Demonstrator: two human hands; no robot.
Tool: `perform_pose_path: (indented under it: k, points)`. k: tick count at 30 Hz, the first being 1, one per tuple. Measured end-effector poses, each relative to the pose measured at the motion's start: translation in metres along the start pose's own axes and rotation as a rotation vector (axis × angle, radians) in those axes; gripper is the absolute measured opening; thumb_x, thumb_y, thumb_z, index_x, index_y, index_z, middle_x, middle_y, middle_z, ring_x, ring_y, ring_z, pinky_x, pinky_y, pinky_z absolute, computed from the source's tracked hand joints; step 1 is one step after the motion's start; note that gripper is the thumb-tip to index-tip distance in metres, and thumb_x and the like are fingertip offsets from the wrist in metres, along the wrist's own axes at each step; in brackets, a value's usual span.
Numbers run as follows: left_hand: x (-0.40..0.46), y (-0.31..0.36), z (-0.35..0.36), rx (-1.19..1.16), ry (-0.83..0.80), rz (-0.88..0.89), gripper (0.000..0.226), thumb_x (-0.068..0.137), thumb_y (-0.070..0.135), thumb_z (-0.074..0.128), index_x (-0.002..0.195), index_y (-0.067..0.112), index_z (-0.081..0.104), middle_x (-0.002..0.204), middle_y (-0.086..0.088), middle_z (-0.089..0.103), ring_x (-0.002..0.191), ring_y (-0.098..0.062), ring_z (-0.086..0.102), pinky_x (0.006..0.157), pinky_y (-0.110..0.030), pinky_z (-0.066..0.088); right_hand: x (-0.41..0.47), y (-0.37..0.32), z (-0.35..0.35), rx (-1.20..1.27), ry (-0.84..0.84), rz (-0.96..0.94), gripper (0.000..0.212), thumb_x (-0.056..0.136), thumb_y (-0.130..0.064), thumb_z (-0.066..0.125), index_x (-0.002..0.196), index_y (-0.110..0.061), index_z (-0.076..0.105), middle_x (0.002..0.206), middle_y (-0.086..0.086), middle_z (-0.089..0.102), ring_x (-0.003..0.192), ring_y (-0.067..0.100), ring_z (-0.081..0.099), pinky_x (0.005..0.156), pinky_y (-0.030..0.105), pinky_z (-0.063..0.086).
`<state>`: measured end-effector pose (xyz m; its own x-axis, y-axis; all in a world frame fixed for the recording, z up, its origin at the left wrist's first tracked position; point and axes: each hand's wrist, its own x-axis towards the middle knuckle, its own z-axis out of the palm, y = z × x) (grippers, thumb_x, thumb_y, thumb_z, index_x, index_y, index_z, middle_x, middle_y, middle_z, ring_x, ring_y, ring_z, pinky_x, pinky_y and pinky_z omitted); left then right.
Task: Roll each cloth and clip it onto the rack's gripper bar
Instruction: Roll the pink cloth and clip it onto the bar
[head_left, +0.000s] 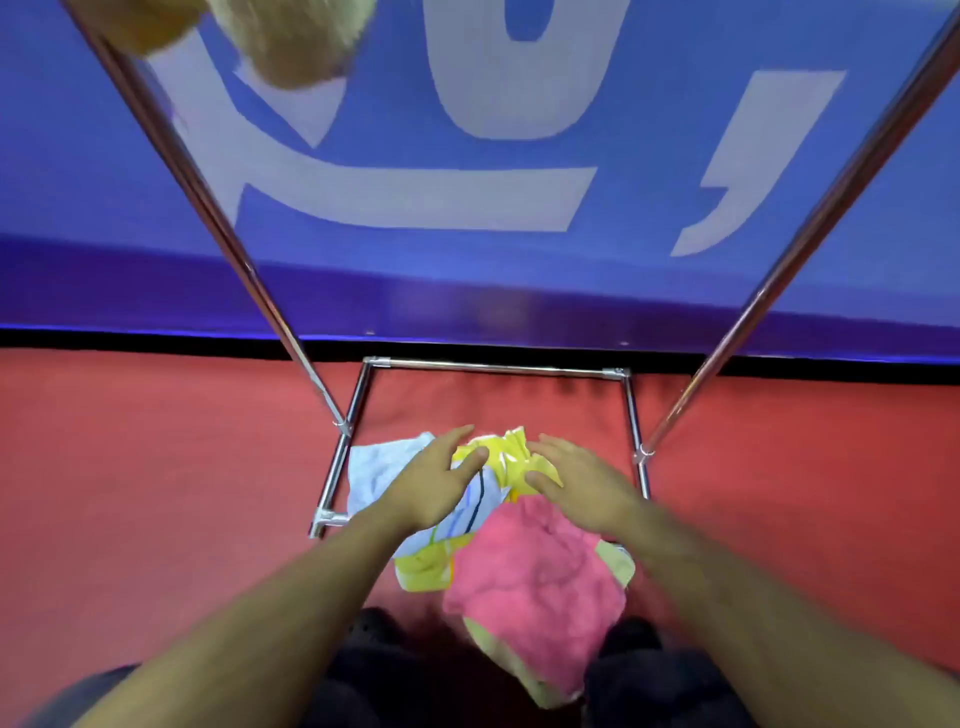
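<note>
A heap of cloths lies on the red floor inside the rack's base frame (493, 367). A crumpled yellow cloth (506, 457) sits on top at the far side, a pale blue-white cloth (382, 462) lies to the left and a pink cloth (535, 577) covers the near side. My left hand (431, 480) and my right hand (576, 480) hover on either side of the yellow cloth with fingers spread, gripping nothing. Rolled tan cloths (291, 36) hang blurred at the top left, by the rack's left pole (208, 208).
The rack's right pole (810, 234) slants up toward the top right corner. A blue banner with large white letters (467, 208) stands behind the rack. My dark shoes (374, 631) rest on the red floor (130, 467) near the heap.
</note>
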<state>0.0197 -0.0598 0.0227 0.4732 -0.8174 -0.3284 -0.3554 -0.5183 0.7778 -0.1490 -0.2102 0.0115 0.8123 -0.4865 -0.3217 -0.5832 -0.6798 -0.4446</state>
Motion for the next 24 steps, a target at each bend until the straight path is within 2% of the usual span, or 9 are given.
perform_pose_path:
  k: [3, 6, 9, 11, 13, 15, 18, 22, 24]
  points:
    - [0.013, -0.039, 0.036, 0.047, -0.089, -0.098, 0.040, 0.104, 0.039, 0.053, 0.140, 0.024, 0.050, 0.139, 0.003, 0.056, 0.134, -0.016, 0.049, 0.106, -0.023, 0.032, 0.007, 0.031, 0.051, 0.012, -0.141, 0.027, 0.050, 0.101, -0.040, 0.054, 0.149, -0.032, 0.045, 0.164, 0.000, 0.029, 0.150, 0.018, 0.031, 0.119, 0.029, 0.029]
    - [0.024, -0.074, 0.064, 0.056, -0.147, -0.235, 0.056, 0.103, 0.045, 0.052, 0.152, 0.018, 0.044, 0.154, 0.000, 0.047, 0.144, -0.019, 0.043, 0.116, -0.030, 0.030, 0.013, 0.059, 0.093, -0.044, -0.308, 0.018, 0.052, 0.102, -0.032, 0.053, 0.153, -0.025, 0.041, 0.167, 0.001, 0.024, 0.155, 0.017, 0.017, 0.119, 0.024, 0.017]
    - [0.028, -0.101, 0.081, 0.017, -0.188, -0.364, 0.057, 0.102, 0.053, 0.048, 0.149, 0.020, 0.049, 0.151, 0.001, 0.053, 0.138, -0.018, 0.050, 0.116, -0.032, 0.034, 0.024, 0.075, 0.126, -0.073, -0.412, 0.090, 0.053, 0.100, -0.031, 0.058, 0.151, -0.030, 0.044, 0.169, 0.009, 0.009, 0.156, 0.030, 0.008, 0.124, 0.036, 0.012]
    - [0.032, -0.118, 0.087, -0.025, -0.188, -0.445, 0.068, 0.093, 0.072, 0.047, 0.142, 0.025, 0.056, 0.141, 0.002, 0.062, 0.128, -0.021, 0.059, 0.114, -0.036, 0.040, 0.032, 0.080, 0.143, -0.075, -0.439, 0.136, 0.051, 0.098, -0.036, 0.059, 0.147, -0.035, 0.047, 0.169, 0.008, 0.009, 0.156, 0.035, 0.005, 0.124, 0.044, 0.010]
    - [0.037, -0.132, 0.089, -0.026, -0.170, -0.474, 0.078, 0.085, 0.082, 0.042, 0.133, 0.025, 0.061, 0.133, 0.001, 0.067, 0.122, -0.024, 0.063, 0.111, -0.040, 0.044, 0.036, 0.084, 0.156, -0.036, -0.426, 0.187, 0.047, 0.095, -0.039, 0.061, 0.141, -0.032, 0.055, 0.161, 0.006, 0.035, 0.151, 0.032, 0.024, 0.121, 0.039, 0.020]
    - [0.040, -0.136, 0.087, 0.008, -0.153, -0.473, 0.056, 0.100, 0.061, 0.043, 0.131, 0.018, 0.063, 0.130, -0.002, 0.066, 0.123, -0.023, 0.060, 0.105, -0.030, 0.040, 0.037, 0.088, 0.165, 0.081, -0.313, 0.233, 0.031, 0.091, -0.032, 0.067, 0.121, -0.026, 0.069, 0.134, 0.001, 0.062, 0.131, 0.025, 0.053, 0.110, 0.034, 0.039]
    - [0.045, -0.137, 0.085, 0.014, -0.130, -0.482, 0.040, 0.106, 0.043, 0.044, 0.128, 0.015, 0.064, 0.126, -0.004, 0.066, 0.123, -0.024, 0.058, 0.093, -0.027, 0.036, 0.034, 0.092, 0.165, 0.256, -0.136, 0.296, 0.010, 0.084, -0.014, 0.071, 0.087, -0.023, 0.075, 0.104, -0.004, 0.072, 0.102, 0.018, 0.068, 0.090, 0.030, 0.051]
    - [0.047, -0.121, 0.080, -0.015, -0.137, -0.448, 0.039, 0.107, 0.042, 0.043, 0.127, 0.016, 0.063, 0.117, 0.000, 0.064, 0.118, -0.022, 0.059, 0.094, -0.029, 0.037, 0.023, 0.089, 0.143, 0.368, -0.152, 0.309, 0.026, 0.088, -0.016, 0.074, 0.111, -0.022, 0.065, 0.086, -0.014, 0.057, 0.083, 0.013, 0.056, 0.073, 0.024, 0.039]
    - [0.045, -0.105, 0.076, -0.055, -0.159, -0.418, 0.035, 0.106, 0.047, 0.042, 0.116, 0.021, 0.065, 0.112, -0.002, 0.066, 0.114, -0.024, 0.062, 0.098, -0.036, 0.044, 0.017, 0.087, 0.128, 0.483, -0.211, 0.306, 0.039, 0.089, -0.013, 0.071, 0.125, -0.023, 0.059, 0.089, -0.009, 0.057, 0.082, 0.013, 0.055, 0.077, 0.027, 0.044]
